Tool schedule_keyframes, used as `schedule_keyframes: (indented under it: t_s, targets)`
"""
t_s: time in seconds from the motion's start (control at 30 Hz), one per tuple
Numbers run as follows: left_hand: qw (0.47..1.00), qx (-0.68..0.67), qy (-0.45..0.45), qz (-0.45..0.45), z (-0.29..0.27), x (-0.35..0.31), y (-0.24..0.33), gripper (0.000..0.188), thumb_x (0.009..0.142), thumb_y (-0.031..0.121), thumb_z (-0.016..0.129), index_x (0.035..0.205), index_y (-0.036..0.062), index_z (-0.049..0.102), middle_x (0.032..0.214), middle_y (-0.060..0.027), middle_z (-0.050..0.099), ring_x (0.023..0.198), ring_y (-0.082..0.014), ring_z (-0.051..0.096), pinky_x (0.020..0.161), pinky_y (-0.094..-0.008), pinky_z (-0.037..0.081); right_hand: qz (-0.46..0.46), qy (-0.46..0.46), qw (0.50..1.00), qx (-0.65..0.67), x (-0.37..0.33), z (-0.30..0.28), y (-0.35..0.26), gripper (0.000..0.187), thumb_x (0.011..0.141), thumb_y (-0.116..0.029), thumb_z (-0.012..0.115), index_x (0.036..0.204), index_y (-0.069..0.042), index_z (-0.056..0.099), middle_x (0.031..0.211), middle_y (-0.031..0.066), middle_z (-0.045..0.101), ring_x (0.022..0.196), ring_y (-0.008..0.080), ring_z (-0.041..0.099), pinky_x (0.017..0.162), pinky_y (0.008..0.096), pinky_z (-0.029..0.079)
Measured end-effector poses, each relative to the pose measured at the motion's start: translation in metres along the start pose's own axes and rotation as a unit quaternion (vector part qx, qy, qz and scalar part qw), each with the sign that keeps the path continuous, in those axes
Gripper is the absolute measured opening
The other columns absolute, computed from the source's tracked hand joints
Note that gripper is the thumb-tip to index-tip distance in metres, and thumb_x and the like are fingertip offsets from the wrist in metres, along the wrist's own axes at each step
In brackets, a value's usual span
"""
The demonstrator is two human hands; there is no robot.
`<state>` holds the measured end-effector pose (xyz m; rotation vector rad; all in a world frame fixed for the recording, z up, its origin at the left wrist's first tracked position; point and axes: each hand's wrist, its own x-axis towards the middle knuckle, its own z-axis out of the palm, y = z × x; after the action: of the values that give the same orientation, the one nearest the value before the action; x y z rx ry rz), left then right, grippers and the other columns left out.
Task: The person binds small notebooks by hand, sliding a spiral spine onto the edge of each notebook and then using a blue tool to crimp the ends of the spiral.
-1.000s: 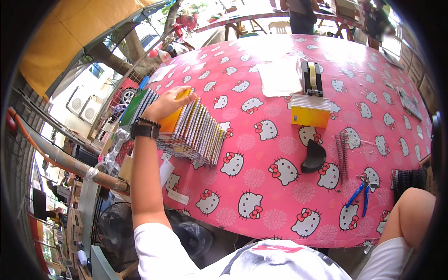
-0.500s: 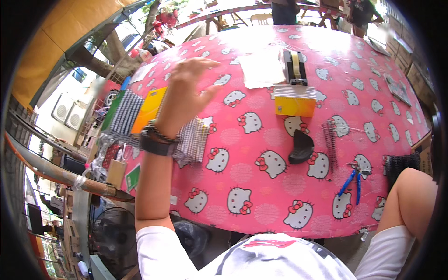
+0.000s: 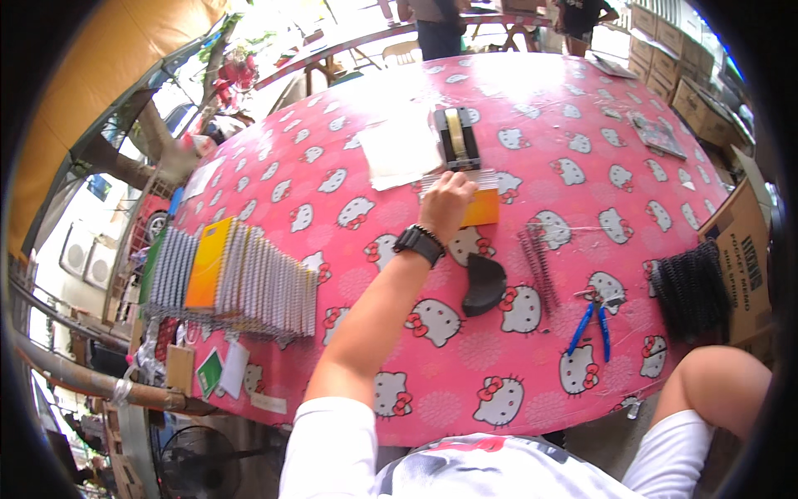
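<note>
My left hand [image 3: 449, 202], with a dark watch on its wrist, is at the small stack of yellow-orange notebooks [image 3: 480, 208] in the middle of the table. Its fingers are curled over the stack's left part, closed on it and partly hiding it. Just beyond stands a black tape dispenser [image 3: 458, 140], with white paper sheets [image 3: 399, 155] to its left. Nearer me lies a black curved piece [image 3: 485, 285]. My right arm [image 3: 721, 387] is bent at the right edge, and its hand is out of sight.
A long row of spiral notebooks [image 3: 264, 287] stands at the left. Loose spiral coils [image 3: 539, 270], blue-handled pliers [image 3: 592, 331] and a bundle of black coils [image 3: 694, 291] lie right. A cardboard box [image 3: 744, 249] is at the right edge. People [image 3: 438, 32] stand beyond the table.
My left hand has moved right, from above the notebook row to the small yellow stack, and its fingers have closed there. The view has turned, so the table's things appear farther left.
</note>
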<state>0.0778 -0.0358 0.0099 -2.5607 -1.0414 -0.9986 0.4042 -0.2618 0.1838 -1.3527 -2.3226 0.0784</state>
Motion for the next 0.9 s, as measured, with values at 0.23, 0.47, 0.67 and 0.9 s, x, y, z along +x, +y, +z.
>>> schedule_keyframes:
  t_s: [0.23,0.47,0.67,0.9]
  targets:
    - [0.97,-0.146,0.007,-0.194,-0.042,-0.015,0.003,0.014,0.076,0.01,0.068,0.089,0.007,0.065,0.08,-0.0109,0.065,0.07,-0.0223,0.064,0.065,-0.0333,0.051,-0.01,-0.016,0.99,0.142,0.003,0.16,-0.014,0.051,0.068,-0.025,0.075,0.116,-0.019,0.056,0.133,0.0137,0.045,0.122,0.0326,0.042,0.097,0.0481,0.035]
    - [0.952,-0.212,-0.048,-0.216,-0.166,-0.043,0.042,0.014,0.072,-0.001,0.069,0.085,0.001,0.064,0.072,-0.0083,0.063,0.065,-0.0137,0.061,0.059,-0.0267,0.048,-0.034,-0.055,0.995,0.071,0.05,0.266,-0.04,0.071,0.064,-0.035,0.079,0.125,-0.02,0.047,0.139,0.0205,0.033,0.124,0.0411,0.035,0.098,0.0526,0.033]
    - [0.912,-0.282,-0.136,-0.263,-0.153,-0.095,0.066,0.014,0.072,-0.002,0.066,0.085,0.003,0.064,0.079,-0.0089,0.064,0.07,-0.0183,0.063,0.062,-0.0289,0.05,-0.029,0.046,0.988,0.147,0.065,0.262,-0.034,0.044,0.061,-0.019,0.08,0.1,-0.014,0.062,0.122,0.0162,0.05,0.112,0.0351,0.045,0.091,0.0464,0.041]
    - [0.948,-0.213,-0.123,-0.204,-0.132,-0.115,0.083,0.011,0.072,0.005,0.065,0.083,0.0079,0.064,0.08,-0.0055,0.062,0.079,-0.0256,0.058,0.071,-0.0368,0.047,0.192,0.28,0.94,-0.041,0.032,0.204,0.036,0.041,0.061,0.0,0.074,0.1,-0.009,0.064,0.112,0.0123,0.058,0.108,0.0324,0.048,0.093,0.0396,0.041]
